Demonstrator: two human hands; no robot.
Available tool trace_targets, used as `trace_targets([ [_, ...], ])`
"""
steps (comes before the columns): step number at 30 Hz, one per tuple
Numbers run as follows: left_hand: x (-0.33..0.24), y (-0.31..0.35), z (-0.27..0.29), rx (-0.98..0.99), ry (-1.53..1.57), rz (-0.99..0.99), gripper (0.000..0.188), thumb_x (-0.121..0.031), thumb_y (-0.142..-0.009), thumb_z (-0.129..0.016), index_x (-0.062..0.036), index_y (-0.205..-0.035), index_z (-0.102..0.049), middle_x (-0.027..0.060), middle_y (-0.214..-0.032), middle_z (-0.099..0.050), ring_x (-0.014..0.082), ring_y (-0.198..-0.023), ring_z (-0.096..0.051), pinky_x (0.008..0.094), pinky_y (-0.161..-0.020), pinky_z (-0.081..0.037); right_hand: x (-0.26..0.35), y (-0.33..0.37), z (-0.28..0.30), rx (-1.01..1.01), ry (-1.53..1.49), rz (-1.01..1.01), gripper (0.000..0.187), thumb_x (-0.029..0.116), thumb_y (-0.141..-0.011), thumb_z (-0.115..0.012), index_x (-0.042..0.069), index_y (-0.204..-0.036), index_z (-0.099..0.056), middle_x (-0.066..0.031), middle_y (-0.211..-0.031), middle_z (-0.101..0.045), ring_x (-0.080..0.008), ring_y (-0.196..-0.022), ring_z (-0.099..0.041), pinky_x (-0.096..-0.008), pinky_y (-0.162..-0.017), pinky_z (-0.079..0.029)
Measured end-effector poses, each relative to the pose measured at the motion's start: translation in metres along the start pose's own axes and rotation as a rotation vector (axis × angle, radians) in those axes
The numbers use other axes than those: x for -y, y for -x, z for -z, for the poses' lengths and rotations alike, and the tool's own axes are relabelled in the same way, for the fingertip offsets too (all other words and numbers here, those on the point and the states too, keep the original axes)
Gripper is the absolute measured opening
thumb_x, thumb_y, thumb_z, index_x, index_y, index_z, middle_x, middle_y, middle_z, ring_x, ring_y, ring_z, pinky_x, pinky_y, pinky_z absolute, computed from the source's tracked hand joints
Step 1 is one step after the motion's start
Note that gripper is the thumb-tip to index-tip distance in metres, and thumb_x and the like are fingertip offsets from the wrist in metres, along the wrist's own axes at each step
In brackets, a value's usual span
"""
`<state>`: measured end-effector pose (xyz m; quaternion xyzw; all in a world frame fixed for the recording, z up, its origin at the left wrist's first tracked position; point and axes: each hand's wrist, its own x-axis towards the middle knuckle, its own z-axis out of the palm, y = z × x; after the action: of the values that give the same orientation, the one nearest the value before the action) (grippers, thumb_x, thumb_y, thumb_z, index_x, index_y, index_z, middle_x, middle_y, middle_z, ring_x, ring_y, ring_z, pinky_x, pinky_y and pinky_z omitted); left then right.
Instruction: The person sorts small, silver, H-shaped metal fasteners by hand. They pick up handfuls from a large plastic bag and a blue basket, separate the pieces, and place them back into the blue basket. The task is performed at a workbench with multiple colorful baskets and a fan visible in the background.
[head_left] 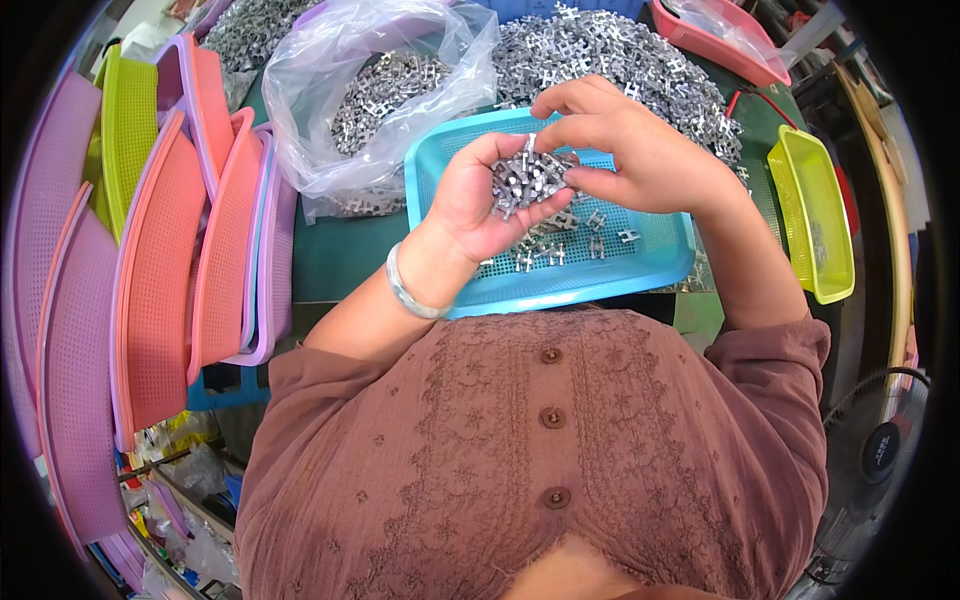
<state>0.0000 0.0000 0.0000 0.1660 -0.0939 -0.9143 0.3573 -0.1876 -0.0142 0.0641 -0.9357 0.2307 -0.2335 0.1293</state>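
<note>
My left hand is cupped palm up over a blue perforated basket, cradling a heap of small silvery metal parts. From the right, my right hand reaches over that heap, its thumb and fingers curved and apart at the heap's edge. Whether a single part sits between those fingertips is too small to make out. Several loose metal parts of the same kind lie in the basket below my hands.
A large pile of metal parts covers the table's far side. Beside it stands a clear plastic bag holding more. Stacked coral baskets and purple ones line the left. At right are a yellow-green basket and a fan.
</note>
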Motion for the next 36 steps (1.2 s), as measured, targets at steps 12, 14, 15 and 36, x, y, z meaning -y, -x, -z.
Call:
trace_targets([
  [12,0.000,0.001,-0.002,-0.033,0.000,-0.039,0.029,-0.022,-0.085,-0.044,0.0011,-0.102,-0.050,0.0153,-0.100,-0.058,0.0270,-0.090,-0.057,0.0410,-0.077,-0.051,0.002,0.004,-0.011,-0.068,-0.334,-0.117,0.022,-0.003,-0.063,-0.056,0.003,-0.084,-0.055,-0.0056,-0.088,-0.053,-0.0215,-0.088,-0.051,-0.0309,-0.073,-0.042],
  [14,0.002,0.000,-0.005,-0.042,-0.007,-0.062,0.029,-0.021,-0.085,-0.045,0.0013,-0.103,-0.050,0.0153,-0.100,-0.058,0.0271,-0.090,-0.058,0.0403,-0.077,-0.051,0.002,0.006,-0.014,-0.092,-0.396,-0.171,0.021,-0.004,-0.063,-0.055,0.003,-0.083,-0.055,-0.0048,-0.089,-0.053,-0.0188,-0.088,-0.051,-0.0292,-0.072,-0.042],
  [15,0.002,0.001,-0.005,-0.033,0.000,-0.062,0.029,-0.021,-0.085,-0.045,0.0014,-0.102,-0.050,0.0153,-0.099,-0.058,0.0272,-0.089,-0.058,0.0400,-0.076,-0.052,0.003,0.006,-0.015,-0.092,-0.484,-0.228,0.020,-0.003,-0.064,-0.055,0.003,-0.082,-0.055,-0.0044,-0.090,-0.053,-0.0172,-0.088,-0.051,-0.0281,-0.073,-0.042],
  [36,-0.003,-0.001,-0.006,-0.118,0.022,-0.090,0.017,-0.012,-0.082,-0.048,-0.0008,-0.095,-0.047,0.0145,-0.084,-0.055,0.0222,-0.069,-0.058,0.0223,-0.046,-0.051,-0.003,0.008,-0.037,-0.382,-0.604,-0.435,0.015,0.005,-0.072,-0.061,0.005,-0.086,-0.058,-0.0009,-0.085,-0.054,-0.0100,-0.071,-0.051,-0.0226,-0.059,-0.042],
])
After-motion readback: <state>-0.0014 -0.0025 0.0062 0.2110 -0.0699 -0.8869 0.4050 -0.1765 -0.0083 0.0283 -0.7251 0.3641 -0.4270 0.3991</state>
